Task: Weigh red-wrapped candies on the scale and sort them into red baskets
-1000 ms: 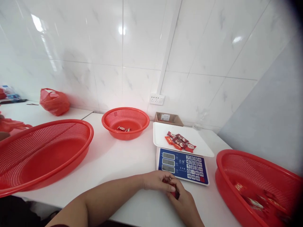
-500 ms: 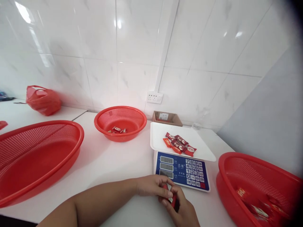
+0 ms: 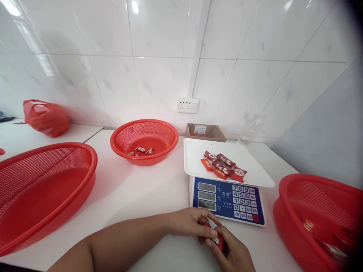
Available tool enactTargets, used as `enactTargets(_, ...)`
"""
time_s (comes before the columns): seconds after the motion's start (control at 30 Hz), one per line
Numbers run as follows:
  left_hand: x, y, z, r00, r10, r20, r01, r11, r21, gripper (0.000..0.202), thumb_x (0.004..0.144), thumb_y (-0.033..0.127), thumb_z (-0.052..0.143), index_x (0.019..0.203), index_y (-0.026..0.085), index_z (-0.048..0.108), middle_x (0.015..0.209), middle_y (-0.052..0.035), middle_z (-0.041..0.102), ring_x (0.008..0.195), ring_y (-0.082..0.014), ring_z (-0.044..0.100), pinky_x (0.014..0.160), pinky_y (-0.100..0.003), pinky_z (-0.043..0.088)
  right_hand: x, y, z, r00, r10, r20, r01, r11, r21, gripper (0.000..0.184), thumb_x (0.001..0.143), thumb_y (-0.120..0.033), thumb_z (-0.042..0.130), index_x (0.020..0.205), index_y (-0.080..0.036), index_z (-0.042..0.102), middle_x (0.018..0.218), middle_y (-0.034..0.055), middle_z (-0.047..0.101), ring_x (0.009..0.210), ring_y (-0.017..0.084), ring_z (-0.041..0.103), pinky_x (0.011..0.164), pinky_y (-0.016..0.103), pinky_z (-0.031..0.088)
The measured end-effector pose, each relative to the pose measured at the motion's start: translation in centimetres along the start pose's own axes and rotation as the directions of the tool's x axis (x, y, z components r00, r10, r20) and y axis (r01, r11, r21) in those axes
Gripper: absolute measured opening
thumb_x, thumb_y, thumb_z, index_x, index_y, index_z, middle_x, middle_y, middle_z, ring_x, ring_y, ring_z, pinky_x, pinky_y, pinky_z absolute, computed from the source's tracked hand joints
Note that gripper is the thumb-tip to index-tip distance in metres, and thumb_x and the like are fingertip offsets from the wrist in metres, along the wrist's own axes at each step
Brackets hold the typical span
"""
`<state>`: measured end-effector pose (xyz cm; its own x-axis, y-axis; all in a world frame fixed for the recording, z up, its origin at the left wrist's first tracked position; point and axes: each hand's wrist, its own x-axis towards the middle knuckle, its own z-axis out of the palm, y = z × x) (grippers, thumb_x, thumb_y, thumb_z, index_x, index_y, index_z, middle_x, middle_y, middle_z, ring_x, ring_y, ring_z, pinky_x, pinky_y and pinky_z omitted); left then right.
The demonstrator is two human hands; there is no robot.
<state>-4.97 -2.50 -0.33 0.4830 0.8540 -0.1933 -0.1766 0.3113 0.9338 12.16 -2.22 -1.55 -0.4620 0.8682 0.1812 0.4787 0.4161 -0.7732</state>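
My left hand and my right hand meet over the table, just in front of the digital scale. Both are closed on a small red-wrapped candy, with fingers covering much of it. Behind them stands the scale, with a blue keypad panel and three displays. Its white weighing pan carries a small pile of wrapped candies in dark red and bright red.
A red mesh basket with a few candies stands at the back; a larger one is on the left. Another red basket at right holds candies. A cardboard box, clear plastic and a red bag sit near the wall.
The view has shifted slightly, so the scale, the right basket and my hands appear farther right. Both hands keep their grip on the red-wrapped candy.
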Motion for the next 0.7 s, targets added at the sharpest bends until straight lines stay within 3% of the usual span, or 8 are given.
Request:
enactTargets(0.33,0.1,0.0,-0.1,0.999,0.002,0.046,-0.002,1.000,0.002,0.071,0.054,0.059,0.074,0.109,0.017,0.058,0.065,0.0038,0.057,0.047,-0.0050,0.048,0.049,-0.020,0.034,0.2,-0.4,-0.5,0.999,0.008,0.039,-0.013,0.991,0.132,0.034,0.077,-0.055,0.051,0.066,-0.026,0.063,0.062,-0.0032,0.064,0.054,0.017,0.056,0.053,0.024,0.041)
enactTargets(0.7,0.2,0.0,-0.2,0.999,0.007,0.042,-0.004,0.999,-0.053,0.067,0.054,0.055,0.077,0.107,0.018,0.060,0.067,0.0048,0.057,0.051,-0.0055,0.051,0.057,-0.024,0.040,0.3,1.0,-0.4,0.997,-0.040,0.058,0.036,0.997,0.062,0.030,0.076,-0.054,0.053,0.068,-0.025,0.061,0.059,-0.0035,0.062,0.051,0.016,0.056,0.048,0.023,0.044)
